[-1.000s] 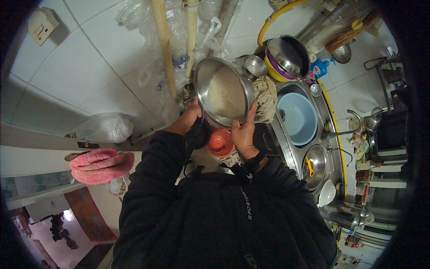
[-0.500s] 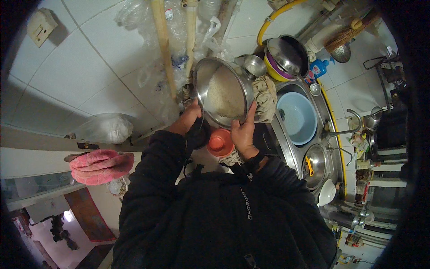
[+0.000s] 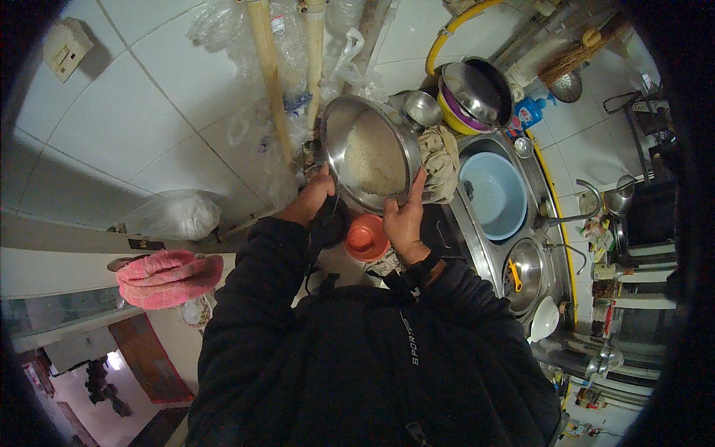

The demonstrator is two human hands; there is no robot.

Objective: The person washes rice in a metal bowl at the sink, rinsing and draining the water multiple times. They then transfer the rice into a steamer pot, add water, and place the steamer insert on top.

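Note:
Between both hands I hold a large metal bowl point(image 3: 339, 141), tilted so its inside faces me. A layer of pale grains that look like rice point(image 3: 372, 158) lies across its bottom. My left hand point(image 3: 319, 195) grips the rim at the near left, its fingers partly hidden under the bowl. My right hand point(image 3: 404, 223) is closed on the near right rim, thumb and fingers along the edge. Below the bowl, between my forearms, an orange-red plastic basin point(image 3: 367, 238) stands low down. A crumpled beige cloth point(image 3: 441, 164) lies just right of the bowl.
At the right, a light blue basin point(image 3: 512, 195) sits in the metal sink point(image 3: 477, 249), beside a second bowl with a yellow-handled tool point(image 3: 515, 276). Stacked pans point(image 3: 473, 93) and a small metal bowl point(image 3: 422, 109) stand behind. Pipes point(image 3: 269, 82) rise in front; a pink towel point(image 3: 170, 277) hangs left.

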